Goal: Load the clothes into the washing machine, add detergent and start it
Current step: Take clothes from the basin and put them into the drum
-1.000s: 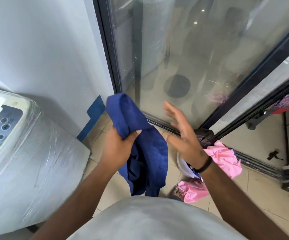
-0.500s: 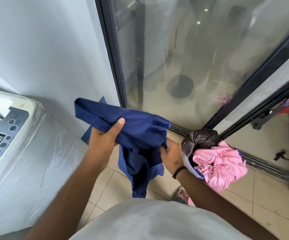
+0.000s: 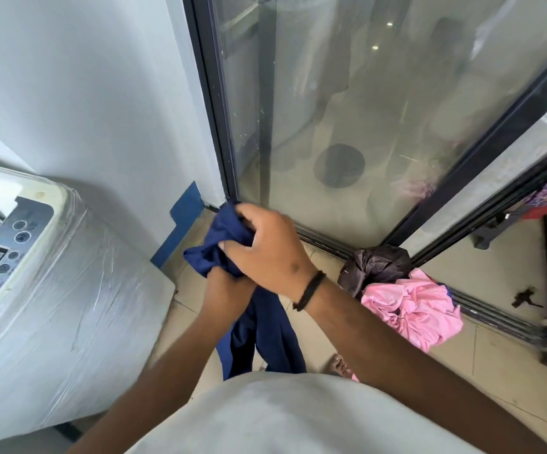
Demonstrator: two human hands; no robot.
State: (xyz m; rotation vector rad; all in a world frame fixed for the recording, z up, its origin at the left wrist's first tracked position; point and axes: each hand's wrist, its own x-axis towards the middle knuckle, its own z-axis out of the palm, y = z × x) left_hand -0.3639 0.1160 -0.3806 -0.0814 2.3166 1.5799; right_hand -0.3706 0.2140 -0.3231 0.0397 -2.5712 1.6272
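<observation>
Both hands bunch the navy garment, its length hanging downward.

Grey shirt, black wristband, bare forearms.

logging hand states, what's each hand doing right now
Left hand: grips the blue garment.
Right hand: grips the same blue garment, above the left.

A pale plain wall stood at the left, with a blue patch low down by the floor. Dark-framed glass doors met it in the corner, hazy with reflections. Beige tiles covered the floor in soft daylight.
</observation>
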